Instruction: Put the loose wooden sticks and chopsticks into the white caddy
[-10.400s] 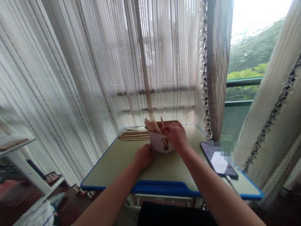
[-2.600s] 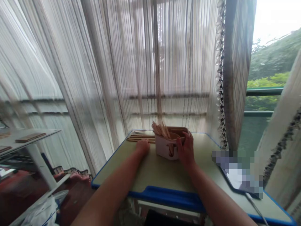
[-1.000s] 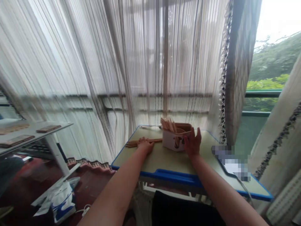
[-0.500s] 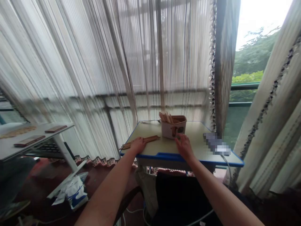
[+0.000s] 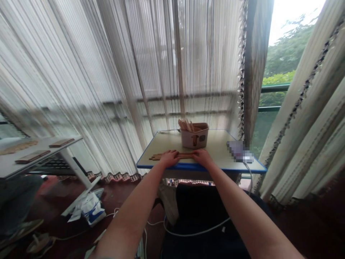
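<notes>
A bundle of thin wooden sticks, which look like chopsticks (image 5: 185, 155), lies sideways along the table's near edge. My left hand (image 5: 169, 158) is closed over the bundle left of its middle, and the stick ends poke out unevenly on the left. At the bundle's right end, my right hand (image 5: 202, 157) has its fingers closed on the tips. Just behind the hands stands a light utensil box (image 5: 194, 139) with a dark printed pattern. Paler sticks (image 5: 185, 125) lean in its left compartment.
The small table (image 5: 219, 156) has a blue rim. A blurred-out device (image 5: 239, 151) with a cable lies on its right side. To the left, another table (image 5: 64, 145) bears flat brown pieces. A white and blue bag (image 5: 93, 208) sits on the floor; curtains (image 5: 161, 54) hang behind.
My left hand has slid right with the chopsticks. My right hand has come down and left from beside the box onto their right ends. The view has shifted slightly.
</notes>
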The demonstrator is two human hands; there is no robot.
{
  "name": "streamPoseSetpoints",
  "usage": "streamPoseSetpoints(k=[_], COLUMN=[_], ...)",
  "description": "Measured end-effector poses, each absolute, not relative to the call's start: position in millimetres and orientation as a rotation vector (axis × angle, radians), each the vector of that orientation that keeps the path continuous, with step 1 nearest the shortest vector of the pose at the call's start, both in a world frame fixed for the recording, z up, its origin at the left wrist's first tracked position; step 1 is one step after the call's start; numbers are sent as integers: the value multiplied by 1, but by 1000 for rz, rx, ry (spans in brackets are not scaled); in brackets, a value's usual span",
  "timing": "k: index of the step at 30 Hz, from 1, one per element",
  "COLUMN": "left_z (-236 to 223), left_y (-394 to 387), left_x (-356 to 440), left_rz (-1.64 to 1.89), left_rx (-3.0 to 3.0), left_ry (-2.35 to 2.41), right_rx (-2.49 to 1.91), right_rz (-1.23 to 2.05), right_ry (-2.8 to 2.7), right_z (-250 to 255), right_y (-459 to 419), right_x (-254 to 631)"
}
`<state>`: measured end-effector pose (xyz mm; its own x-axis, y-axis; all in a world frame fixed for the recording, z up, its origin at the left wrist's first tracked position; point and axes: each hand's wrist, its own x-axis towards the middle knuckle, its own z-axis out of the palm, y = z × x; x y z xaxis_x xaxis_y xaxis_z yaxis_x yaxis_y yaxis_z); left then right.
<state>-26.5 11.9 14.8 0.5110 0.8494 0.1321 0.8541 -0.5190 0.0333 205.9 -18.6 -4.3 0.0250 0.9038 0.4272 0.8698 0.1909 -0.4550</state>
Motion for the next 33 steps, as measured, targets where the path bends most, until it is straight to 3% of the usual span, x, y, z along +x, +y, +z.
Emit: streamPoseSetpoints(k=[14,33], left_z=[12,9], left_y=[-3,3], left_x=[-14,-15], left_rz=[-436,-540], left_rx=[-2548,-2565], left_ry=[-1557,-1514], right_rx=[-1832,-1182], right_rz=[93,401], right_ry=[-1635,-796], right_z=[-5,16], right_y=[-17,-30], right_x=[210,285])
